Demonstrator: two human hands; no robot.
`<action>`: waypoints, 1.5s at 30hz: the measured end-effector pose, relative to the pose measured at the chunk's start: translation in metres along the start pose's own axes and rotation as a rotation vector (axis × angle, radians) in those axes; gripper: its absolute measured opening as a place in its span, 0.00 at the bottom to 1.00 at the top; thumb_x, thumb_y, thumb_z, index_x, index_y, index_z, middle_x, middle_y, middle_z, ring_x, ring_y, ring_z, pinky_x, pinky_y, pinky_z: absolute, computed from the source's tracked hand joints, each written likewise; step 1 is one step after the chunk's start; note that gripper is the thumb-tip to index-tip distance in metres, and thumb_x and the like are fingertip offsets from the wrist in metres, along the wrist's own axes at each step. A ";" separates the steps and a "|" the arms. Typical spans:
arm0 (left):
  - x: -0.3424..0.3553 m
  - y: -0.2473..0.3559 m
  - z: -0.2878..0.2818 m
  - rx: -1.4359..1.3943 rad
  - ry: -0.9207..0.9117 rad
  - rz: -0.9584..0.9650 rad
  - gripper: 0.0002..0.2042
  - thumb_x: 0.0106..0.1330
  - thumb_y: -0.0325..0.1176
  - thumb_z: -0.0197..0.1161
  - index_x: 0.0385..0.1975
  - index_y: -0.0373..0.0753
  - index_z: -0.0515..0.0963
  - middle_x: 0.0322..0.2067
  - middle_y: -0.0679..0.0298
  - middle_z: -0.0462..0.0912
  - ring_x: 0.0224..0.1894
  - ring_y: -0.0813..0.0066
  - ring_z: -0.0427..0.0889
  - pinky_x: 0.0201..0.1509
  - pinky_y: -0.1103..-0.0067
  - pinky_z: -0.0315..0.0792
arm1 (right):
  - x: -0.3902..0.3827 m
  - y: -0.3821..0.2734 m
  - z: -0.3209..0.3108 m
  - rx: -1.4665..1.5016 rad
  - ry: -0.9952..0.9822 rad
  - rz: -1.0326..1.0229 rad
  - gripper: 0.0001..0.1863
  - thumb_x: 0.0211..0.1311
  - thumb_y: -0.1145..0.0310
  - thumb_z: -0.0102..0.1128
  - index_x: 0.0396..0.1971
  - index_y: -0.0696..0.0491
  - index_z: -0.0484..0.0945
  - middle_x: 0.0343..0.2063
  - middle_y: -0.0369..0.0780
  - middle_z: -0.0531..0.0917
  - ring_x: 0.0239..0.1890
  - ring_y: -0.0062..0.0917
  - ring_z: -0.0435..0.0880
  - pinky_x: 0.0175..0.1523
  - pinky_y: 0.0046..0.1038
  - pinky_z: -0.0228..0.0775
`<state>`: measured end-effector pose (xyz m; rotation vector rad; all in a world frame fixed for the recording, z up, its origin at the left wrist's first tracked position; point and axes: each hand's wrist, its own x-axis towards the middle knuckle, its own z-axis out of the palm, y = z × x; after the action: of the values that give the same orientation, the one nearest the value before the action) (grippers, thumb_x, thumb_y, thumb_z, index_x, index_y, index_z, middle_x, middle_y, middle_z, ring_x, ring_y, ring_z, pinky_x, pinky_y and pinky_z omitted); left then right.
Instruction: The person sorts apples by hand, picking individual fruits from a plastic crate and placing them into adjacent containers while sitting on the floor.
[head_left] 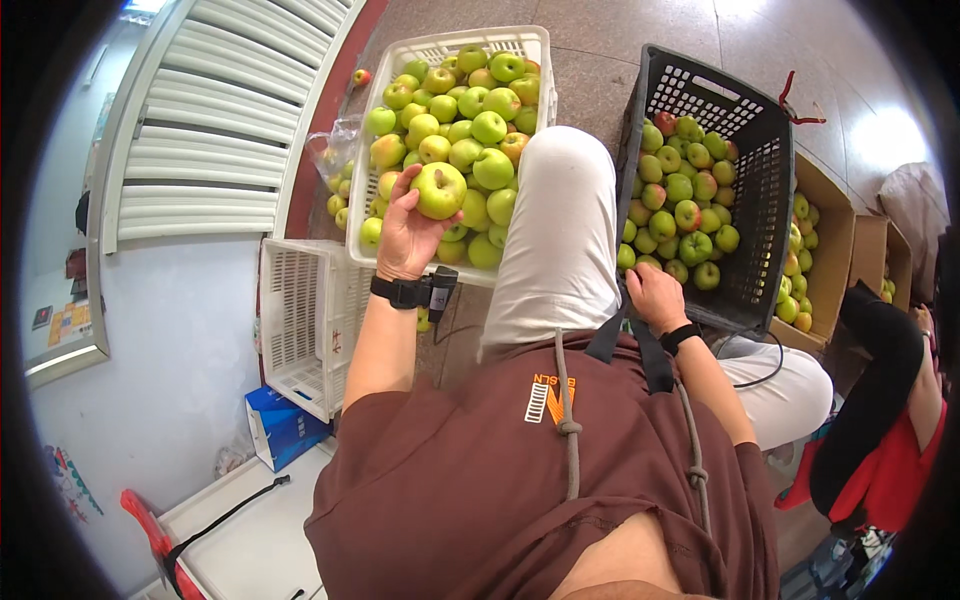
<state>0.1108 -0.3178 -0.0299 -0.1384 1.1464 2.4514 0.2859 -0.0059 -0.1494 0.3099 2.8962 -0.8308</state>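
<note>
Held up in my left hand (410, 225) is a yellow-green apple (440, 191), its dark end turned upward. This hand is over a white plastic crate (541, 60) heaped with green and yellowish apples, some blushed red. My right hand (657, 298) has its fingers curled at the near left corner of a black plastic crate (760, 240), beside a dark strap (630, 335). The fingers' undersides are hidden, so what they grip cannot be made out. Green and red-tinged apples (680, 188) partly fill the black crate.
My knee (565, 180) rises between the two crates. Cardboard boxes (835, 240) with apples stand right of the black crate. An empty white crate (295, 320), a blue box (283, 425) and a louvred white panel (215, 120) are at left. Another person's arm (930, 370) shows at right.
</note>
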 end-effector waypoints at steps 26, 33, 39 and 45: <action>-0.070 0.045 -0.195 -0.274 0.527 0.352 0.16 0.57 0.39 0.57 0.43 0.38 0.70 0.42 0.59 0.75 0.43 0.62 0.74 0.42 0.68 0.70 | 0.003 -0.002 0.004 -0.012 -0.011 0.000 0.16 0.58 0.58 0.48 0.22 0.56 0.72 0.23 0.48 0.78 0.28 0.45 0.77 0.34 0.43 0.68; -0.182 -0.107 -0.325 -0.332 1.082 0.004 0.10 0.56 0.43 0.54 0.28 0.45 0.73 0.25 0.66 0.76 0.29 0.69 0.75 0.32 0.70 0.69 | 0.002 -0.010 0.001 -0.005 -0.042 0.017 0.16 0.58 0.59 0.47 0.22 0.56 0.72 0.23 0.48 0.78 0.29 0.45 0.77 0.34 0.43 0.67; -0.153 -0.216 -0.292 -0.178 1.212 -0.553 0.19 0.63 0.46 0.49 0.44 0.37 0.69 0.39 0.56 0.75 0.39 0.58 0.75 0.41 0.62 0.70 | 0.000 -0.002 0.003 -0.063 -0.025 0.049 0.15 0.59 0.60 0.46 0.22 0.56 0.72 0.23 0.49 0.78 0.29 0.46 0.76 0.34 0.43 0.67; -0.141 -0.231 -0.334 0.271 0.997 -0.748 0.17 0.59 0.37 0.55 0.42 0.30 0.70 0.37 0.55 0.76 0.35 0.60 0.77 0.36 0.66 0.73 | 0.003 -0.005 0.006 -0.070 -0.045 0.045 0.15 0.59 0.60 0.46 0.23 0.56 0.72 0.23 0.49 0.78 0.29 0.46 0.76 0.34 0.43 0.67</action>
<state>0.3056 -0.4852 -0.3743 -1.5127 1.4002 1.4896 0.2817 -0.0127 -0.1521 0.3439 2.8578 -0.7178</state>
